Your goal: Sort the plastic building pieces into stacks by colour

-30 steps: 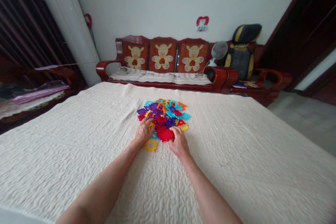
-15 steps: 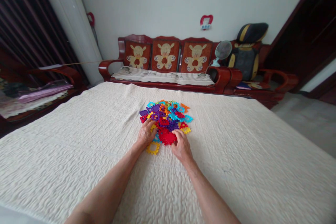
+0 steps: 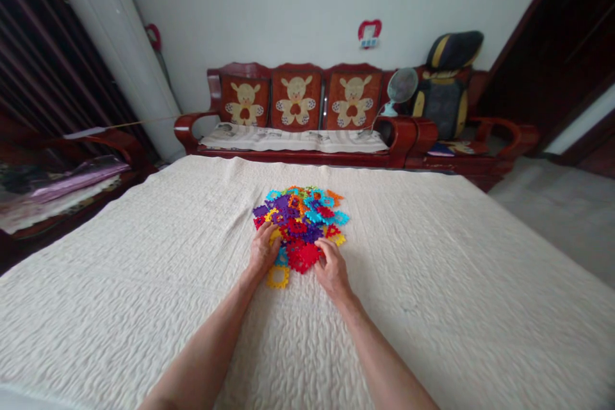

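A heap of colourful toothed plastic building pieces lies on the cream quilted cover. At the heap's left edge, my left hand rests against the pieces, thumb and fingers apart, with a yellow piece between them. My right hand has its thumb and fingers closed on the right corner of a red toothed piece at the near side. More red pieces lie under and beside it. A yellow square frame piece lies flat nearest me, just below a light blue piece.
Beyond the covered surface stands a dark red wooden sofa with bear-patterned cushions. A small fan and a massage seat cushion are at the right. Another wooden chair stands at the left.
The view has shifted slightly. The red piece at my right hand has turned a little, showing more red pieces beneath it. My left hand stays at the heap's left edge.
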{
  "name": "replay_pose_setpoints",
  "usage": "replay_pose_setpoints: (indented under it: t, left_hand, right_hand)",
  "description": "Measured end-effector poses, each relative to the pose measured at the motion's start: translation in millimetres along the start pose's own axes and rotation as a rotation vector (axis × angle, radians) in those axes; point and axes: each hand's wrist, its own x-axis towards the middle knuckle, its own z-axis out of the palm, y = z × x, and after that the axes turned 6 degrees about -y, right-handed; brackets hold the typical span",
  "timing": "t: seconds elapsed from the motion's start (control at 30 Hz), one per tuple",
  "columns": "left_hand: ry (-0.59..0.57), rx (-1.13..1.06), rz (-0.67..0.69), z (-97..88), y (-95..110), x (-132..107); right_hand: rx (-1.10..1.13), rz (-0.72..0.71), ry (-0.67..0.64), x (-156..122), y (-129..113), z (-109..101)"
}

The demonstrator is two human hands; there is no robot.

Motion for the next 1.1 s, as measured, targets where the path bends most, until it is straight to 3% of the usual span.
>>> replay_pose_setpoints:
  t: [0.33,0.53,0.67,0.8,0.93,1.1]
  left_hand:
    - [0.008,-0.078,0.101,-11.4,11.8,5.5]
    - [0.031,-0.040,0.072,-4.1,6.2,52.0]
    - [-0.020,0.033,0.065,11.6,1.5,87.9]
    - [-0.093,0.095,0.095,26.7,-0.2,109.2]
    - [-0.165,0.049,0.196,33.9,-3.8,110.9]
    - [-0.165,-0.034,0.240,32.1,-6.7,103.3]
  right_hand:
    - [0.039,-0.039,-0.079,-3.5,-16.0,-12.0]
    - [0.018,-0.049,-0.160,-5.1,-24.1,-17.1]
    - [0.029,-0.036,-0.215,-5.6,-28.4,-20.0]
    - [0.054,-0.007,-0.216,-4.1,-28.0,-21.3]
    - [0.067,-0.006,-0.224,-3.8,-27.2,-23.4]
    - [0.110,-0.011,-0.167,-5.3,-32.7,-28.3]
